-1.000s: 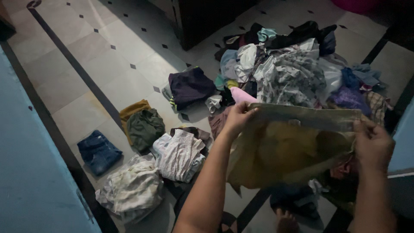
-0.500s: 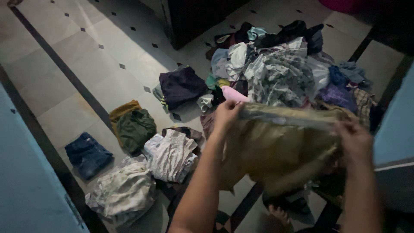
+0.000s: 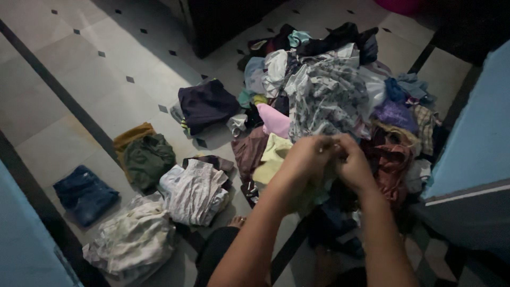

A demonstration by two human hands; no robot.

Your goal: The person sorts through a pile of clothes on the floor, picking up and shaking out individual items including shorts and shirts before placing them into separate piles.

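My left hand (image 3: 304, 160) and my right hand (image 3: 352, 162) are brought together in front of me, both closed on a yellowish-olive garment (image 3: 313, 197) that hangs folded below them, mostly hidden behind my hands and blurred. Behind my hands lies a big heap of mixed unfolded clothes (image 3: 329, 90) on the tiled floor, with a pink piece (image 3: 274, 119) and a pale yellow piece (image 3: 273, 154) at its near edge.
Folded piles sit on the floor to the left: blue jeans (image 3: 85, 194), a dark green piece (image 3: 147, 159), a white patterned piece (image 3: 195, 190), a pale bundle (image 3: 133, 242) and a dark navy piece (image 3: 206, 103). Blue surfaces (image 3: 473, 149) flank both sides. A dark cabinet (image 3: 223, 21) stands behind.
My hands held the yellowish garment stretched wide apart by its top edge; they have now come together, folding the garment in half. The view has shifted slightly.
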